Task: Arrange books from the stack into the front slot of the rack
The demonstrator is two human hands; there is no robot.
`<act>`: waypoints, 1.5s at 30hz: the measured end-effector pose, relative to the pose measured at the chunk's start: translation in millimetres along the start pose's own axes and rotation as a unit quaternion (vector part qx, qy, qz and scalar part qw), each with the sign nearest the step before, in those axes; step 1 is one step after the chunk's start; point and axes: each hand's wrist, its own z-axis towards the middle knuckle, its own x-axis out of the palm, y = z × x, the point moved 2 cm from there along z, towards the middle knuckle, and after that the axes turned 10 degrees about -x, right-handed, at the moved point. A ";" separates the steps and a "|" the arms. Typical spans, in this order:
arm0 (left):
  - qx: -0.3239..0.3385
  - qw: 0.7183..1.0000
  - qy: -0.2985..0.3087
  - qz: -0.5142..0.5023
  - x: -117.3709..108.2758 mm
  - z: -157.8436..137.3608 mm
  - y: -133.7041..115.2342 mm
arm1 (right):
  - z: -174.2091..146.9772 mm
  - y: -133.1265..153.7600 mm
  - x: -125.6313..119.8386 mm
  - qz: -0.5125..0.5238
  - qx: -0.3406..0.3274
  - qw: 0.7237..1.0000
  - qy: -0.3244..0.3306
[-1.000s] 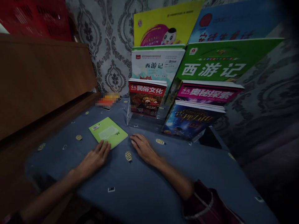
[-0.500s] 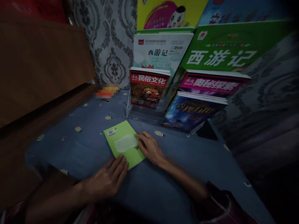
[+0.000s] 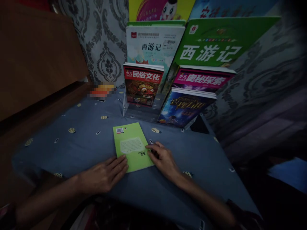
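A light green book (image 3: 134, 155) lies flat on the cloth-covered table, its back cover up. A barcode shows near its upper left corner, and a pale text panel fills the middle. My left hand (image 3: 103, 174) rests with straight fingers on the lower left part of the cover. At the right edge of the book, my right hand (image 3: 165, 161) touches the cover with bent fingers, index finger and thumb slightly apart. Whether any of its fingers reach under the edge cannot be seen.
Behind the green book, a clear stand (image 3: 141, 112) holds several upright books, among them a red one (image 3: 143, 84), a blue one (image 3: 185, 108) and a large green one (image 3: 208, 48). A pixelated orange item (image 3: 102, 91) lies at the back left. A brown wooden panel (image 3: 40, 60) borders the left.
The green book has turned slightly and sits straighter. My right hand has drawn back from the cover to its right edge. My left hand stays at the lower left part; the view has shifted.
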 end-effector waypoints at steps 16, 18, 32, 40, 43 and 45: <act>0.112 0.991 0.017 -0.066 9.4 77.3 -9.1 | -100.1 -16.2 -50.5 0.025 0.095 0.990 -0.104; 0.125 0.989 0.029 -0.069 13.8 85.2 -8.8 | -110.5 -15.7 -53.4 0.027 0.108 0.987 -0.119; 0.110 0.979 0.028 -0.167 11.2 106.8 -9.3 | -78.8 -23.3 -77.9 -0.089 0.059 0.993 -0.044; 0.030 0.988 0.003 -0.151 31.5 127.4 -1.9 | -73.2 -31.5 -74.6 -0.096 0.059 0.993 -0.039; -0.093 0.989 0.004 -0.117 49.9 137.5 7.7 | -77.3 -28.0 -73.6 -0.073 0.069 0.994 -0.040; -0.148 0.981 0.020 -0.125 60.5 141.3 12.7 | -79.0 -25.8 -73.9 -0.067 0.067 0.995 -0.035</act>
